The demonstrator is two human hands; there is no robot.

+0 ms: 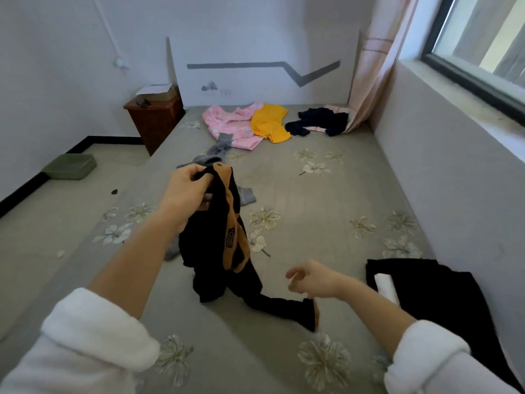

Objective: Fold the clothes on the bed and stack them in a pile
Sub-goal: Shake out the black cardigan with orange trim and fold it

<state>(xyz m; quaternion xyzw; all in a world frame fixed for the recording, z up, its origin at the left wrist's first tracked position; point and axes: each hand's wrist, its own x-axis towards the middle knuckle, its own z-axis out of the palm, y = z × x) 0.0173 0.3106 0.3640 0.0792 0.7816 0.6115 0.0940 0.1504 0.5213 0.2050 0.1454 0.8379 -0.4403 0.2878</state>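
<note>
Fingers (199, 172) of the left hand (184, 196) pinch the top edge of a black-and-tan garment (210, 245), raised at centre, its tail trailing on the bed (312, 189) toward 5 o'clock. Right hand (312, 278) — loosely curled, holding nothing — hovers just beside that tail. Advisable: catch a matching corner and spread the garment flat before folding.

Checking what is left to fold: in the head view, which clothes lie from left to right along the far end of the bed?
pink garment → yellow garment → dark navy garment
</note>
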